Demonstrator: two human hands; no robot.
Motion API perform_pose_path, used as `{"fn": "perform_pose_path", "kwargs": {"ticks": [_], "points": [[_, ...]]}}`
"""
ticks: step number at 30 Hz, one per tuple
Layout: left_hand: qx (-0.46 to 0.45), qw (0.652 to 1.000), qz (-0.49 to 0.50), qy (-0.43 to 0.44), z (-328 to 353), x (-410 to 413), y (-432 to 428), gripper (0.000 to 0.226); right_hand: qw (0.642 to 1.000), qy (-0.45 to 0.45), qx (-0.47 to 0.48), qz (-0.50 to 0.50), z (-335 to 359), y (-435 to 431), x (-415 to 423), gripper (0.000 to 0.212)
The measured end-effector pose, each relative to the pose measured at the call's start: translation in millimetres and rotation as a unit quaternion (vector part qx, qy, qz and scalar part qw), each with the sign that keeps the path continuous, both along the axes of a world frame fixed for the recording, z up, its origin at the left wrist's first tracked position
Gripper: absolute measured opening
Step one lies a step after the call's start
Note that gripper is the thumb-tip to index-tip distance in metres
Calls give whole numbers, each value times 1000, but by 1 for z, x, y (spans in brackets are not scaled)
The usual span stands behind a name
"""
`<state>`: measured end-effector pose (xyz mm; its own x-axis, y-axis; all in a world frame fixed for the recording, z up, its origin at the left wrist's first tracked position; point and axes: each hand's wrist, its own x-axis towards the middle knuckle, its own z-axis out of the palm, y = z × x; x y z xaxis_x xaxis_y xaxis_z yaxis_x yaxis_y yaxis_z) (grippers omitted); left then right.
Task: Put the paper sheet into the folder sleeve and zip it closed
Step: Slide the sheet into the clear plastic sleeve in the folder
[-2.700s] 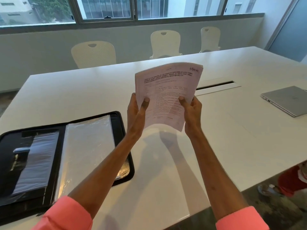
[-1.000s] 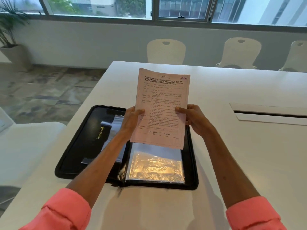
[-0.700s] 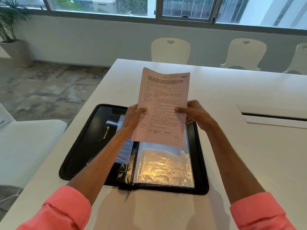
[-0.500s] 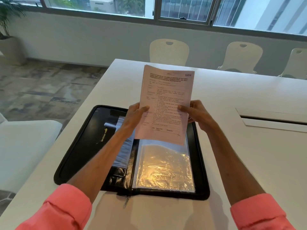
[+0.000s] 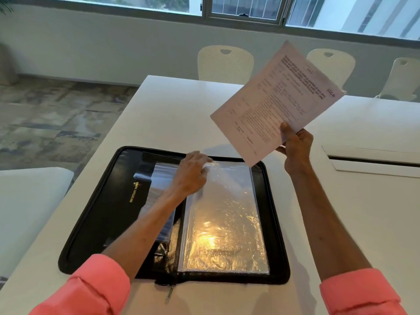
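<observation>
We work at a white table (image 5: pixel 172 114), where the black folder (image 5: pixel 102 201) lies open flat, spine toward us. It looks stiff and padded, so we judge it will stay put while we load it.

On its right half lies the clear sleeve (image 5: pixel 225 214), thin, glossy and crinkled. We judge it limp and slippery; its layers will likely cling, so the mouth at the far edge wants parting with fingertips before anything slides in. Glare over its lower part hides whether it is empty.

The sheet (image 5: pixel 272 103) is in the air above and to the right of the folder, tilted, clear of the sleeve. It looks light and floppy and creases easily; we judge a hold low on one edge, with the free end leading into the mouth, serves best.

Our right hand (image 5: pixel 295 148) pinches the sheet's lower edge, thumb on the printed face. Our left hand (image 5: pixel 192 173) rests on the sleeve's far corner, fingers curled down; whether they have gripped the top layer we cannot tell.

The zip pull (image 5: pixel 169 294) hangs at the near edge; the zip track itself is hard to make out.
</observation>
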<state>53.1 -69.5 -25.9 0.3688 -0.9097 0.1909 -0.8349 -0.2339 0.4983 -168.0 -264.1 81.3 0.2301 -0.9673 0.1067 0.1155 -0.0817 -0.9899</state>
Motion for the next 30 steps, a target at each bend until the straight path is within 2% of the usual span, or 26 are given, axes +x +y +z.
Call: {"fn": "perform_pose_path", "kwargs": {"ticks": [5, 9, 12, 18, 21, 26, 30], "points": [[72, 989, -43, -126, -22, -15, -6, 57, 1000, -9, 0, 6, -3, 0, 6, 7], [36, 987, -35, -156, -35, -22, 2, 55, 1000, 6, 7, 10, -11, 3, 7, 11], [-13, 982, -32, -184, -37, -24, 4, 46, 1000, 5, 20, 9, -20, 5, 7, 10], [-66, 984, -27, -161, -28, -22, 2, 28, 999, -19, 35, 0, -23, 4, 11, 11], [-62, 987, -27, -147, -23, -20, 0, 30, 999, -22, 33, -4, -17, -1, 13, 8], [-34, 992, -47, -113, -20, -16, -6, 49, 999, -35, 22, -8, -9, -5, 15, 8], [-4, 991, -58, -124, -20, -11, -14, 32, 999, -31, 10, -1, -10, -4, 17, 10]]}}
